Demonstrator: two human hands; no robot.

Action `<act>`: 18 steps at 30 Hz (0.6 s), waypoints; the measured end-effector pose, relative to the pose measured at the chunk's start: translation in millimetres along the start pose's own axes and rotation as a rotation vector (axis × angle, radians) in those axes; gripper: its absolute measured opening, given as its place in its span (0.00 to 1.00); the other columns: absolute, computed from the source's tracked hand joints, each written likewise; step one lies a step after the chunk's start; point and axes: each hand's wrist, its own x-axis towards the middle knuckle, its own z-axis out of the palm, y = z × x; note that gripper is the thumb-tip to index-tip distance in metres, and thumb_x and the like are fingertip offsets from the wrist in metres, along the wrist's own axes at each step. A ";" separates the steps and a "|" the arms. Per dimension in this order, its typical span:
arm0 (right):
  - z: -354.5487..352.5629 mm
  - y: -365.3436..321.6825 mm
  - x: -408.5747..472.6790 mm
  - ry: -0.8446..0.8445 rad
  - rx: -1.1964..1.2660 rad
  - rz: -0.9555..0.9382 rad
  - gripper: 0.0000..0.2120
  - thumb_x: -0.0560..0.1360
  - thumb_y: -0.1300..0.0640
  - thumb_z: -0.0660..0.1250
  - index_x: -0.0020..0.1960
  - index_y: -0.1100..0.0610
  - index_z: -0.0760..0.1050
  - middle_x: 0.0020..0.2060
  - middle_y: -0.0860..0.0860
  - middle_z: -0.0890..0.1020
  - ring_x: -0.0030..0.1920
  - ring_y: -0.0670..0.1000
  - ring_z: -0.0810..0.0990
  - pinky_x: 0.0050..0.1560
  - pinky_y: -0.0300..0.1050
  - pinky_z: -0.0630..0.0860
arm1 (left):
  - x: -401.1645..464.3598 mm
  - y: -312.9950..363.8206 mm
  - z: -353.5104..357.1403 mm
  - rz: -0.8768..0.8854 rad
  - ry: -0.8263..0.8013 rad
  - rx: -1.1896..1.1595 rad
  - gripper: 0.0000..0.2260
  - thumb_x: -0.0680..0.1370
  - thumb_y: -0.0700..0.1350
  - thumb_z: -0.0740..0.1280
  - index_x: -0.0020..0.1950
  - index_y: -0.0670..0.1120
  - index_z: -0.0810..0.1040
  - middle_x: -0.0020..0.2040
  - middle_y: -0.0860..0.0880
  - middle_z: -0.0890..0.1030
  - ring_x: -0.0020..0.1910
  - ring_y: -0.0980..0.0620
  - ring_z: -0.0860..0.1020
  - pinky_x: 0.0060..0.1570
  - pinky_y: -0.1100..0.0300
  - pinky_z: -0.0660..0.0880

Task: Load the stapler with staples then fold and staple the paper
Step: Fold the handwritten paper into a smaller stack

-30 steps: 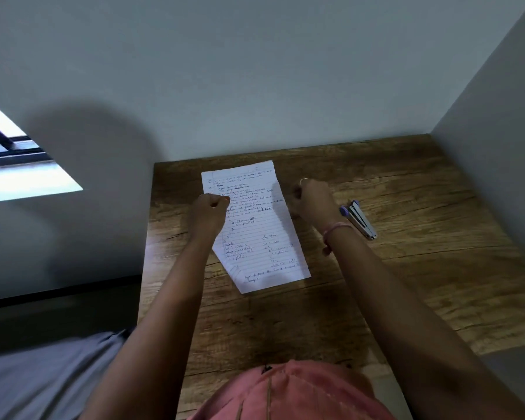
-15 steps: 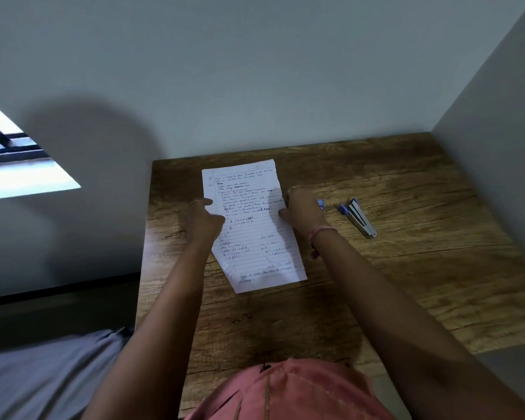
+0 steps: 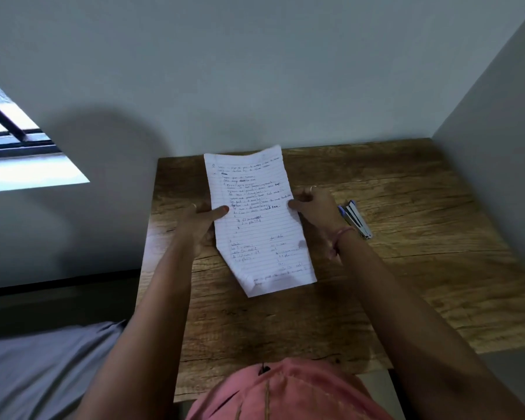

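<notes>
Stapler [image 3: 356, 220] partly hidden behind right hand [image 3: 315, 212].

arms: bare to the frame edge
left hand [image 3: 201, 219]: ring
right hand [image 3: 312, 207]: ring
wrist: pink band [image 3: 343, 233]
top: pink garment [image 3: 285, 392]

Lined paper [image 3: 259, 225], handwritten, one sheet: held over a wooden table [image 3: 406, 283], far end raised, near end at or on the tabletop. Left hand [image 3: 202, 225] pinches the sheet's left edge, thumb on top. Right hand [image 3: 314, 212] pinches the right edge; pink band at the wrist. Stapler [image 3: 355, 219], blue and silver: lies on the table just right of the right hand. Grey walls [image 3: 255, 71] behind and to the right. Window [image 3: 19, 153] at left.
</notes>
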 end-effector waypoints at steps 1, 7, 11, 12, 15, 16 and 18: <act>-6.5 -0.8 -2.4 -0.019 0.123 0.025 0.13 0.74 0.64 0.69 0.58 0.65 0.78 0.54 0.59 0.83 0.56 0.57 0.80 0.60 0.52 0.76 | -2.3 2.7 1.6 0.030 -0.022 -0.033 0.12 0.73 0.37 0.72 0.55 0.40 0.76 0.51 0.43 0.84 0.46 0.47 0.84 0.36 0.55 0.81; -44.6 -3.0 -8.8 -0.083 0.543 0.084 0.06 0.76 0.70 0.63 0.50 0.63 0.76 0.47 0.61 0.81 0.46 0.57 0.79 0.44 0.46 0.78 | -14.4 15.1 19.0 0.095 -0.192 -0.044 0.08 0.76 0.36 0.68 0.55 0.40 0.77 0.53 0.41 0.83 0.50 0.45 0.83 0.50 0.47 0.80; -65.4 3.4 -12.0 -0.034 0.585 0.028 0.06 0.76 0.71 0.63 0.45 0.63 0.76 0.43 0.59 0.80 0.44 0.56 0.79 0.49 0.51 0.76 | -21.7 16.9 35.8 0.082 -0.223 0.009 0.09 0.77 0.37 0.66 0.57 0.39 0.77 0.52 0.42 0.83 0.53 0.45 0.82 0.55 0.49 0.78; -70.3 5.0 -13.3 -0.017 0.570 -0.021 0.08 0.76 0.71 0.62 0.44 0.61 0.77 0.42 0.57 0.81 0.42 0.53 0.80 0.47 0.47 0.77 | -23.5 17.7 40.0 0.085 -0.219 0.001 0.08 0.77 0.37 0.66 0.56 0.40 0.77 0.51 0.43 0.84 0.52 0.46 0.82 0.55 0.50 0.78; -84.3 7.2 -18.8 0.032 0.489 -0.131 0.11 0.79 0.67 0.61 0.43 0.56 0.79 0.39 0.50 0.82 0.36 0.43 0.80 0.36 0.37 0.76 | -28.4 21.3 50.6 0.104 -0.251 -0.040 0.09 0.78 0.36 0.63 0.56 0.41 0.79 0.47 0.45 0.85 0.47 0.49 0.83 0.47 0.54 0.81; -89.2 8.2 -20.0 0.046 0.472 -0.153 0.11 0.79 0.65 0.62 0.43 0.55 0.79 0.38 0.49 0.82 0.34 0.43 0.79 0.33 0.37 0.75 | -30.3 22.5 54.3 0.107 -0.267 -0.055 0.09 0.78 0.37 0.64 0.57 0.42 0.79 0.47 0.46 0.85 0.45 0.49 0.83 0.44 0.55 0.81; -99.5 11.5 -21.5 0.063 0.433 -0.213 0.10 0.78 0.65 0.63 0.45 0.55 0.79 0.37 0.50 0.83 0.35 0.45 0.79 0.33 0.38 0.74 | -34.3 24.6 62.1 0.097 -0.279 -0.108 0.08 0.78 0.38 0.65 0.55 0.44 0.79 0.45 0.47 0.85 0.42 0.51 0.83 0.38 0.56 0.81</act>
